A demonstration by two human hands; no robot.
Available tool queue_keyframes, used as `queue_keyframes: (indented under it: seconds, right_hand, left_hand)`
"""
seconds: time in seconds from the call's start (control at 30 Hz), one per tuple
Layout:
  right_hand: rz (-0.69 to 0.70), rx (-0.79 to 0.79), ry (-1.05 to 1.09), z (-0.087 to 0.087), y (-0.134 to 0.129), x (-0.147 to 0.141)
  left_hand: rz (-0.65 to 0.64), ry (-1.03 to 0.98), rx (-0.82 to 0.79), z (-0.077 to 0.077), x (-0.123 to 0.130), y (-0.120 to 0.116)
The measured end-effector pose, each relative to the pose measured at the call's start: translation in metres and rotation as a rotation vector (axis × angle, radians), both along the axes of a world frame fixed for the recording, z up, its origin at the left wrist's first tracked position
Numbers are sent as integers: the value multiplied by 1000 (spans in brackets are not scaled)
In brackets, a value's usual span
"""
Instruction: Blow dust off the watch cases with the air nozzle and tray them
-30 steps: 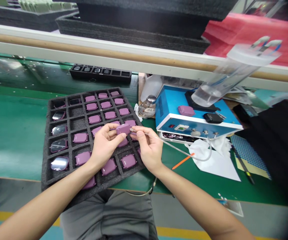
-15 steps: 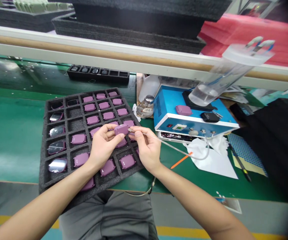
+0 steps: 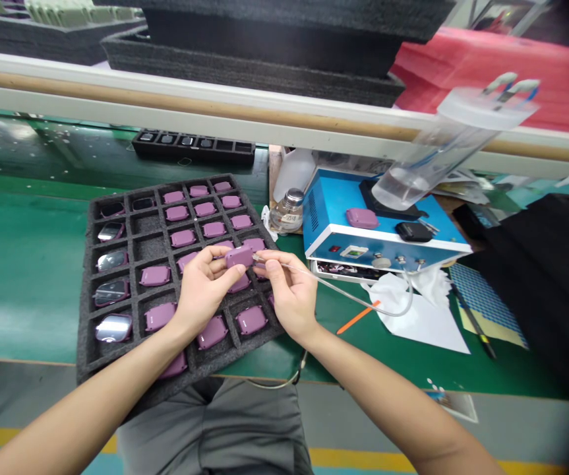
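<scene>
Between thumb and fingers, my left hand (image 3: pixel 204 285) holds a purple watch case (image 3: pixel 239 257) above the foam tray. My right hand (image 3: pixel 290 290) is closed on the metal tip of a thin clear tube (image 3: pixel 343 290), and the tip touches or nearly touches the right edge of the case. Below both hands lies the dark grey foam tray (image 3: pixel 84 300), its compartments holding several purple cases, some with shiny dark screens in the left column. Two compartments in the second column hold nothing.
The tube runs to a blue box (image 3: pixel 331 204) at the right. A purple case (image 3: pixel 362 218) and a clear cylinder (image 3: pixel 413 171) sit on it. Nearby are a glass jar (image 3: pixel 288 212), an orange stick (image 3: pixel 358 317), white paper (image 3: pixel 427 326) and a black pen (image 3: pixel 477 323).
</scene>
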State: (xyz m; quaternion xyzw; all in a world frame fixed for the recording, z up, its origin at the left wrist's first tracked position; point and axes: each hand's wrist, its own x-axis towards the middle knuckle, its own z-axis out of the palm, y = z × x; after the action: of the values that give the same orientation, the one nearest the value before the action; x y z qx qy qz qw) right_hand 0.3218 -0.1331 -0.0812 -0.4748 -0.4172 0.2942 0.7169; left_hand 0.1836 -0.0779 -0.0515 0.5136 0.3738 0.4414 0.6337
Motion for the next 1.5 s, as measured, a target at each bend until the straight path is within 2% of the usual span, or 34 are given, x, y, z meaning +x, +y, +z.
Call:
queue_keyframes:
  seconds: [0.4, 0.63, 0.73, 0.8, 0.87, 0.93, 1.03, 1.13, 1.23, 1.3, 1.37, 1.5]
  right_hand:
    - [11, -5, 19, 0, 0, 0]
    - [-2, -4, -28, -3, -3, 1]
    - [-44, -13, -75, -5, -8, 1]
    - [-63, -21, -75, -6, -11, 1]
    - [-58, -37, -67, -6, -12, 0]
    - [-43, -50, -57, -6, -14, -1]
    - [-26, -55, -54, -5, -15, -2]
    - [-18, -65, -56, -4, -15, -2]
    - [-20, -68, -52, -2, -15, -2]
    - [-12, -66, -53, -2, -14, -2]
    - [2, -70, -51, -2, -14, -2]
    - [12, -89, -62, -2, -15, -2]
  left_hand:
    - [-9, -20, 2, 0, 0, 0]
    - [9, -7, 8, -10, 3, -2]
    - [21, 41, 64, -4, -1, -1]
    - [9, 152, 161, 9, -12, 6]
    - [22, 347, 309, 25, -33, 18]
    - [112, 584, 468, 35, -59, 35]
    - [244, 909, 566, 29, -96, 58]
    - [252, 1128, 556, 8, -119, 70]
    - [294, 1289, 654, -4, -134, 72]
    - [270, 1384, 708, -1, -143, 78]
    - [205, 1425, 712, 8, -150, 93]
    - [164, 1447, 689, 26, -141, 142]
